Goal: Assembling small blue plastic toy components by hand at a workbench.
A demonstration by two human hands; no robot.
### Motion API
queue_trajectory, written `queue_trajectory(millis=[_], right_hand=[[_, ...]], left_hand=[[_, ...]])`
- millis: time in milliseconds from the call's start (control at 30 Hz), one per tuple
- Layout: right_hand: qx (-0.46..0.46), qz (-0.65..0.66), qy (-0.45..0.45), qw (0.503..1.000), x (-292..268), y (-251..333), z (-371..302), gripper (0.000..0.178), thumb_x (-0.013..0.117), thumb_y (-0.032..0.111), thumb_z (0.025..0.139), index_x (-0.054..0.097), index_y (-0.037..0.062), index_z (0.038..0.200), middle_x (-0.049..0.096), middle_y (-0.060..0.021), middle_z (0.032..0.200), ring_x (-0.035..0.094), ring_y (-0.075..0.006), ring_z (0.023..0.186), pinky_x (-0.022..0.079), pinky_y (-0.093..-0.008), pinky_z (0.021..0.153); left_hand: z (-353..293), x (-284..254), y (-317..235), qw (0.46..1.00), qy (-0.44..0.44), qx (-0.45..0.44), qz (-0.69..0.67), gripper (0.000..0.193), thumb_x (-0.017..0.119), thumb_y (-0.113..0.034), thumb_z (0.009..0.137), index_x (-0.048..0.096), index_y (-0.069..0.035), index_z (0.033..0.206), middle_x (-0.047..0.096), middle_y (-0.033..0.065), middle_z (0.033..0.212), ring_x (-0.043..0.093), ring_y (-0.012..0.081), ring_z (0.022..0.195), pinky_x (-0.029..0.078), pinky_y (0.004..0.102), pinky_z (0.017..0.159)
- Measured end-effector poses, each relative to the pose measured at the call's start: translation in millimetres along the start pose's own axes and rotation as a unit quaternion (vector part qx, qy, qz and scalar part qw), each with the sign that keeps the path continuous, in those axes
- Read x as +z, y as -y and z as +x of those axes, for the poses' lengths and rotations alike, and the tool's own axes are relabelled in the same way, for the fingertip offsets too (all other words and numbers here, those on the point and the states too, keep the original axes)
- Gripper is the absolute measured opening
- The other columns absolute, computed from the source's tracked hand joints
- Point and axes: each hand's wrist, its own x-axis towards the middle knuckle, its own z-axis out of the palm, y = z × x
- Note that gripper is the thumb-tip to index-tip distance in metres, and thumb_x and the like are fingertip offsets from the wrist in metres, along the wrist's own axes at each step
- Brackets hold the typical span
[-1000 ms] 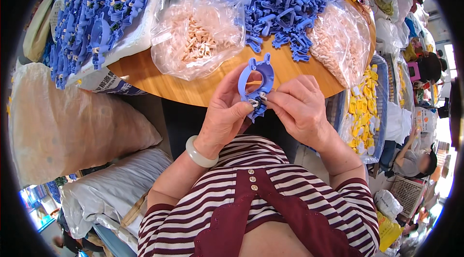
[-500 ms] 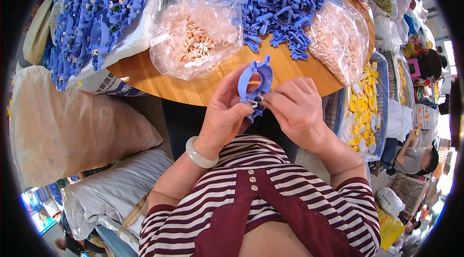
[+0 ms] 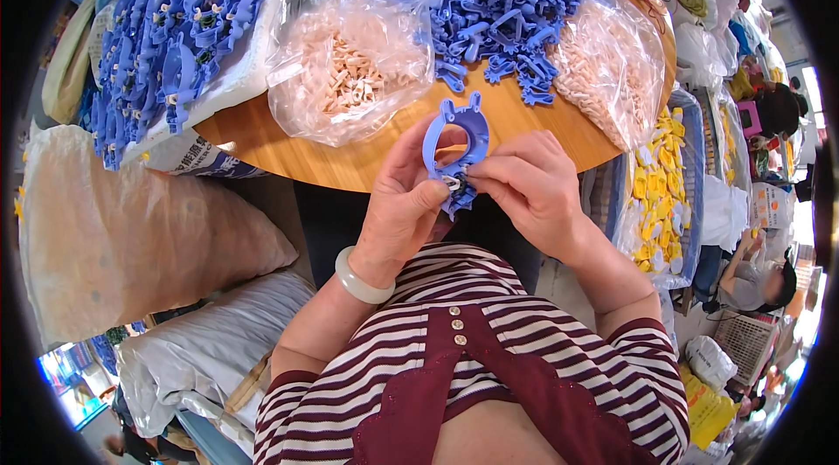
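Observation:
My left hand holds a blue plastic ring-shaped part with two small prongs at its top, just beyond the table's near edge. A small white piece sits in the lower section of that part, beside my left thumb. Below it shows something dark that I cannot make out clearly. My right hand is closed in a pinch against the part's lower right side. Its fingertips hide whatever may be between them.
On the round wooden table lie a heap of loose blue parts and bags of pale pieces. Assembled blue parts cover a white board at left. A blue crate of yellow pieces stands right; large sacks fill the left.
The ring-shaped part has shifted slightly left and turned a little, so more of the white piece shows. Both hands moved slightly with it, and the right hand stays in its pinch.

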Motion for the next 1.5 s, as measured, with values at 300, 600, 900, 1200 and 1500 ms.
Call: queue_trajectory(millis=[300,600,900,1200,1500], right_hand=[[0.193,0.271,-0.016,0.943,-2,3,-2,0.01,0.067,0.004,0.077,0.064,0.0046,0.087,0.058,-0.0048,0.081,0.058,-0.0142,0.07,0.045,-0.0274,0.062],[0.282,0.263,0.024,0.923,-9,-14,15,0.03,0.064,0.007,0.082,0.057,0.0027,0.11,0.055,0.0013,0.09,0.047,-0.0003,0.068,0.038,-0.0157,0.058],[0.288,0.238,-0.025,0.927,-2,-23,9,0.01,0.064,0.009,0.084,0.063,0.0005,0.089,0.057,0.0043,0.074,0.048,0.0007,0.063,0.037,-0.0157,0.054],[0.316,0.227,-0.014,0.921,-8,-28,4,0.016,0.064,0.017,0.084,0.063,0.0012,0.084,0.056,0.0036,0.069,0.046,0.0004,0.055,0.035,-0.0159,0.046],[0.449,0.473,0.012,0.758,-25,-23,-10,0.031,0.064,0.019,0.084,0.053,0.0011,0.107,0.055,0.0003,0.065,0.051,-0.0052,0.047,0.039,-0.0164,0.042]], left_hand=[[1,2,-3,0.998,0.023,-0.035,-0.042,0.06,0.068,-0.018,0.082,0.039,-0.004,0.133,0.053,0.012,0.121,0.055,0.0231,0.107,0.044,0.0341,0.093],[-2,7,-7,0.985,0.058,-0.136,-0.087,0.048,0.05,-0.03,0.093,0.04,-0.002,0.13,0.057,0.0174,0.115,0.061,0.0308,0.097,0.051,0.0399,0.085],[-11,23,-25,0.962,-0.088,0.007,0.259,0.048,0.056,-0.025,0.09,0.043,0.001,0.128,0.056,0.0178,0.117,0.058,0.0271,0.105,0.048,0.035,0.087],[-10,34,-23,0.567,0.2,0.316,0.734,0.042,0.072,-0.003,0.066,0.062,0.0,0.107,0.059,0.0135,0.112,0.056,0.0316,0.107,0.046,0.0402,0.09],[-16,31,-15,0.699,0.133,0.276,0.646,0.032,0.063,0.0,0.08,0.059,0.0,0.112,0.06,0.0145,0.103,0.062,0.0286,0.092,0.05,0.0312,0.08]])
